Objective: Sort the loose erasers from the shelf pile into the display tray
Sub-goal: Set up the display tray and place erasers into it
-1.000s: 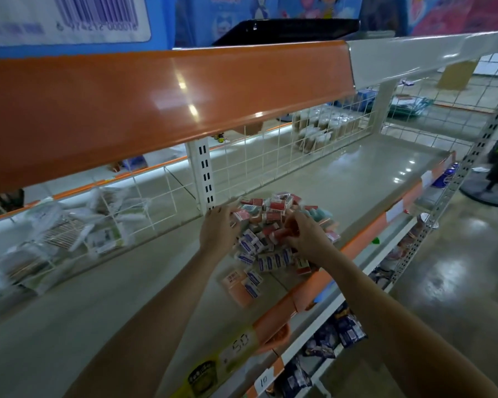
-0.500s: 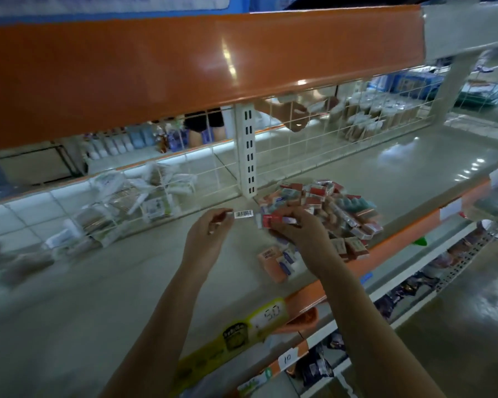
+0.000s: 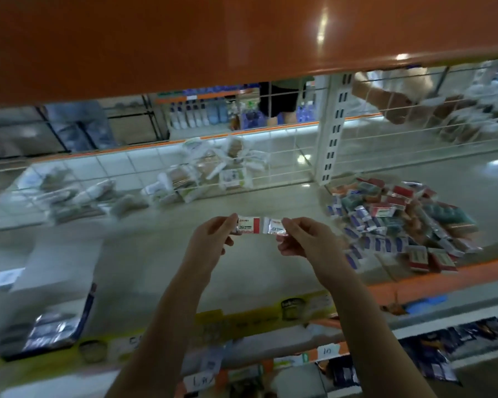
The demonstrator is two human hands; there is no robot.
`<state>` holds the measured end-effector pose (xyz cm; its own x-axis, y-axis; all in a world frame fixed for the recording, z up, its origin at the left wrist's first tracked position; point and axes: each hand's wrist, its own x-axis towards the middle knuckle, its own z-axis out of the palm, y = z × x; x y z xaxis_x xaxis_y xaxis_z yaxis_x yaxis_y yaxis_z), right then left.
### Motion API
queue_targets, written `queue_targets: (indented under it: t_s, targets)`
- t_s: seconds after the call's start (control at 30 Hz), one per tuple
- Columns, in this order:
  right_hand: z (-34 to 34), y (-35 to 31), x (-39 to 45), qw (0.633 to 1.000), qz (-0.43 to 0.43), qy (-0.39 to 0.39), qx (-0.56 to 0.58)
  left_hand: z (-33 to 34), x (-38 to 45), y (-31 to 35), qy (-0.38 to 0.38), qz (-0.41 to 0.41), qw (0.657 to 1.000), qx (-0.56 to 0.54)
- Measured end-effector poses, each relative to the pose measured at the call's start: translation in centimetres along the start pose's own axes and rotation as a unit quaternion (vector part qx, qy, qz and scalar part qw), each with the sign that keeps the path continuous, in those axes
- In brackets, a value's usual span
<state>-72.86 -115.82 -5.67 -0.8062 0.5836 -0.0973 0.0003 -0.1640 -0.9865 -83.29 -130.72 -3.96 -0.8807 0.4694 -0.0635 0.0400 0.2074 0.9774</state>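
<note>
A: Count what's in hand.

B: Two erasers, end to end, raised above the shelf (image 3: 270, 271) at mid-frame. The left eraser (image 3: 249, 224) is white with a red band and a "2B" mark. The right eraser (image 3: 275, 227) sits in a clear shiny wrapper, print too blurred to read beyond a faint "2B".

A: Grips?

B: Left hand (image 3: 210, 239) pinches the outer end of the left eraser between thumb and fingertips; other fingers curled under. Right hand (image 3: 305, 239) pinches the outer end of the right eraser the same way. The inner ends of the two erasers meet or nearly meet; cannot tell which.

A: The pile?

B: One eraser pile (image 3: 397, 219), on the shelf to the right of the hands, near the white upright post (image 3: 332, 130). Mixed wrappers: blue-and-white, red, teal, orange. Too many and too jumbled to count.

A: Anything that reads as a tray?

B: One white box (image 3: 58, 262) at the left on the same shelf, apart from the hands; its contents are not legible.

A: Surroundings?

B: One wire grid (image 3: 270, 156) behind the shelf, with one heap of clear-bagged goods (image 3: 213, 170) beyond it. One orange shelf front (image 3: 184, 38) overhead. Yellow price strips (image 3: 299, 305) along the shelf's front edge.
</note>
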Motion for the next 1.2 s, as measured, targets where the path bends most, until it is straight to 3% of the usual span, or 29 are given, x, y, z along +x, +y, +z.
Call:
queue_targets:
  t_s: [0.37, 0.8, 1.2]
  targets:
    - [14.1, -0.6, -0.2, 0.988, 0.017, -0.147, -0.046, -14.6, -1.3, -1.6, 0.111, 0.034, 0.993, 0.025]
    - [38.3, -1.1, -0.2, 0.949, -0.045, -0.276, -0.146, -41.2, -2.7, -5.6, 0.169, 0.067, 0.977, 0.112]
    - [54.6, 4.0, -0.6, 0.897, -0.100, -0.278, -0.330, -53.6, -2.6, -10.6, 0.253, 0.030, 0.963, 0.093]
